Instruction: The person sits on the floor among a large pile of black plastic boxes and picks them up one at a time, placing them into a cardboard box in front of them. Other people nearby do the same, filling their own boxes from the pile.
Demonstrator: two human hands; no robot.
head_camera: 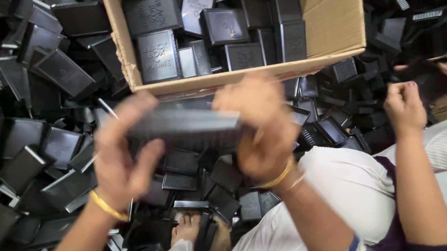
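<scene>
A black box [184, 128] lies level, its long axis running left to right, blurred, just below the near edge of a carton [329, 23]. The left hand [118, 159] clamps its left end, the right hand [261, 129] its right end, both grips pressed on it. The carton holds more black boxes; a loose pile [45, 122] covers the floor. Another person's hand [403, 107] works at right.

Black plastic box [184, 128], tan cardboard carton [331, 22], gold bangles [107, 207].
</scene>
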